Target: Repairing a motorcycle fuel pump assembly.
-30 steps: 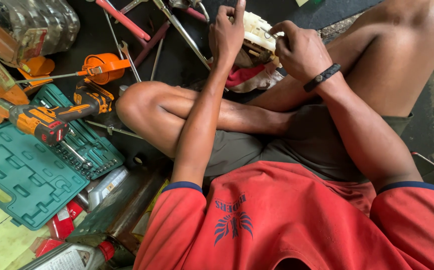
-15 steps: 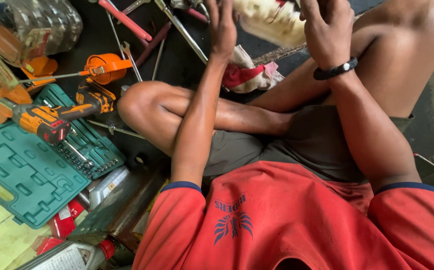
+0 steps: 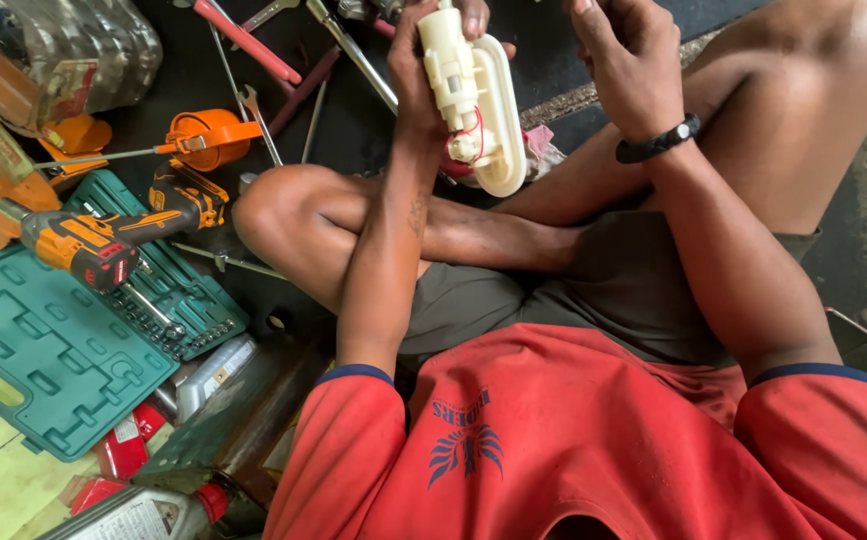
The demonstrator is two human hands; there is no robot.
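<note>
Seated person holding up a cream plastic housing (image 3: 474, 95) above their crossed legs.
Left hand (image 3: 424, 60) grip clasps the housing; right hand (image 3: 629, 65), just beside it, loosely curled, grasping nothing. Orange drill (image 3: 114, 235) lies well left of the housing.

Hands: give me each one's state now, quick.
Left hand: closed around a cream plastic housing with red wires.
Right hand: raised beside it, holding nothing visible.
</note>
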